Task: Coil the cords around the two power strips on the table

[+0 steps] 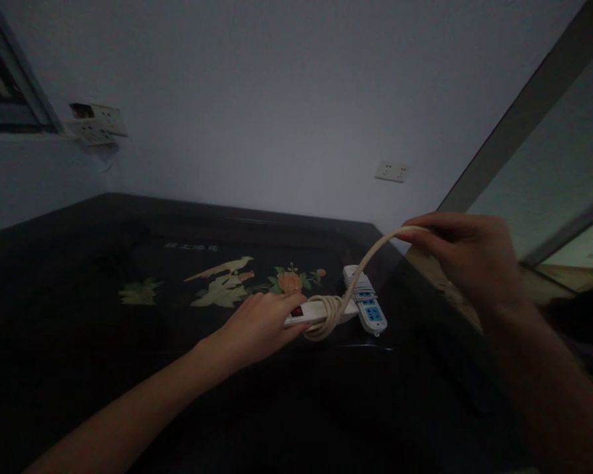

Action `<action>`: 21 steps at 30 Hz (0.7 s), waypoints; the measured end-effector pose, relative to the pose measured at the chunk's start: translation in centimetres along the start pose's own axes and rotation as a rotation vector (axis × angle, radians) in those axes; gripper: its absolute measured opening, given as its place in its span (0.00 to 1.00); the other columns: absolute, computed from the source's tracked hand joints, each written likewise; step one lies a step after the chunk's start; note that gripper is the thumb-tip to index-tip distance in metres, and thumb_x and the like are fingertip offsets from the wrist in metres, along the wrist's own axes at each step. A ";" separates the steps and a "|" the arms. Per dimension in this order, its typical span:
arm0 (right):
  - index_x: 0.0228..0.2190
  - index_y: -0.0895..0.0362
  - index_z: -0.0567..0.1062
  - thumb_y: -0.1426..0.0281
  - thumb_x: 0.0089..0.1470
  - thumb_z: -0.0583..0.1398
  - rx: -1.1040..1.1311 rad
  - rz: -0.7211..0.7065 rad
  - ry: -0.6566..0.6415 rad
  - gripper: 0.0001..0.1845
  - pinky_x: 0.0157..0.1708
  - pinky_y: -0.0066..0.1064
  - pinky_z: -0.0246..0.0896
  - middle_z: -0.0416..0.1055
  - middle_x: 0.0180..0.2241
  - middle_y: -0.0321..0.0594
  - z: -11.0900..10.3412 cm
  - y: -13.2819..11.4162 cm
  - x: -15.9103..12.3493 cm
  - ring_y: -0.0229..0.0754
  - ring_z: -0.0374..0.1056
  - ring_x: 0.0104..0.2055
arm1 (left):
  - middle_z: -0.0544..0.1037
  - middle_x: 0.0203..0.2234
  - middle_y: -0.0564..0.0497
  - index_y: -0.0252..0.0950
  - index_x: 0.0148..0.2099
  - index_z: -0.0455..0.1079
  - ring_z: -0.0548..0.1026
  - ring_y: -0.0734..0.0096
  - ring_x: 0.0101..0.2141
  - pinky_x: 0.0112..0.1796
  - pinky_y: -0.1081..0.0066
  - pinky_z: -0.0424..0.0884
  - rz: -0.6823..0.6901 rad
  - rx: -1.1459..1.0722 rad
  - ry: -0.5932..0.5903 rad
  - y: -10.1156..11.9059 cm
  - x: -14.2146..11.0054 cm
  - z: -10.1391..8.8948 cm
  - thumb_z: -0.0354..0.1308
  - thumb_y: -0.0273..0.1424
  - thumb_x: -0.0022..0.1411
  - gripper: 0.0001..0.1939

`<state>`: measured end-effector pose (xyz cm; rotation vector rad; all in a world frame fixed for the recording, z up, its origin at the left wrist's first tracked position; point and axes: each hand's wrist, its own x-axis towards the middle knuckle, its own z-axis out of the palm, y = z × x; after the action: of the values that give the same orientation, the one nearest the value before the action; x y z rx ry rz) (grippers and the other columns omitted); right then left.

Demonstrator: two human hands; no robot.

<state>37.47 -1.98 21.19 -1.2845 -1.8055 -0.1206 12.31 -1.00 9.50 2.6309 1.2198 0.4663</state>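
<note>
My left hand point(259, 326) presses down on a white power strip point(310, 313) that lies on a dark glossy table point(103, 316); its fingers lie closed over the strip's left end by a red switch. A cream cable point(363, 263) is wound in loops round the strip's right part and rises up to the right. My right hand point(467, 257) is raised above the table's right edge and pinches that cable between its fingers. A second white strip with blue sockets point(368, 304) lies just right of the first one.
The table top bears a painted bird and flower picture point(227, 280). A white wall stands behind with a socket plate point(391, 171) and a loose socket box point(96, 122) at the left. A slanted frame point(518, 108) runs at the right.
</note>
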 end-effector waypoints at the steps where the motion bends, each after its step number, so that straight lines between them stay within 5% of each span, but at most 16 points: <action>1: 0.26 0.54 0.79 0.60 0.48 0.64 0.015 -0.016 -0.016 0.10 0.26 0.31 0.62 0.76 0.24 0.36 0.3 -0.3 0.4 0.41 0.69 0.26 | 0.80 0.35 0.46 0.38 0.47 0.70 0.78 0.59 0.33 0.30 0.69 0.67 0.002 0.030 -0.009 0.2 -0.1 0.0 0.54 0.34 0.62 0.13; 5: 0.25 0.54 0.79 0.60 0.48 0.64 0.022 -0.012 -0.066 0.11 0.25 0.31 0.60 0.75 0.23 0.37 1.2 -0.1 1.7 0.41 0.68 0.26 | 0.80 0.36 0.46 0.39 0.48 0.69 0.78 0.60 0.35 0.31 0.70 0.68 0.090 0.038 -0.014 0.1 -0.3 -0.3 0.54 0.34 0.62 0.13; 12: 0.25 0.59 0.77 0.60 0.48 0.62 0.069 0.151 -0.252 0.14 0.20 0.26 0.47 0.64 0.17 0.32 2.3 6.4 3.6 0.32 0.55 0.20 | 0.80 0.38 0.51 0.41 0.51 0.69 0.77 0.68 0.35 0.35 0.73 0.68 0.311 -0.323 0.048 -0.8 -0.7 -2.1 0.57 0.37 0.61 0.16; 16: 0.25 0.60 0.76 0.59 0.52 0.58 0.177 0.219 -0.459 0.17 0.19 0.26 0.41 0.56 0.14 0.28 4.4 7.8 2.4 0.31 0.49 0.18 | 0.80 0.35 0.51 0.41 0.47 0.73 0.77 0.67 0.33 0.34 0.71 0.70 0.275 -0.509 0.228 -0.7 -1.1 -3.1 0.59 0.41 0.57 0.17; 21: 0.21 0.58 0.75 0.59 0.51 0.58 0.400 0.292 -0.640 0.16 0.19 0.26 0.45 0.59 0.16 0.32 8.0 6.2 -1.0 0.34 0.53 0.19 | 0.80 0.30 0.52 0.42 0.41 0.76 0.75 0.64 0.28 0.30 0.69 0.71 0.136 -0.712 0.412 -0.8 -1.8 -3.5 0.62 0.45 0.51 0.17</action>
<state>37.73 4.44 13.31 -1.3570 -1.9848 0.8580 9.38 -1.68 12.16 2.0485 0.7526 1.2488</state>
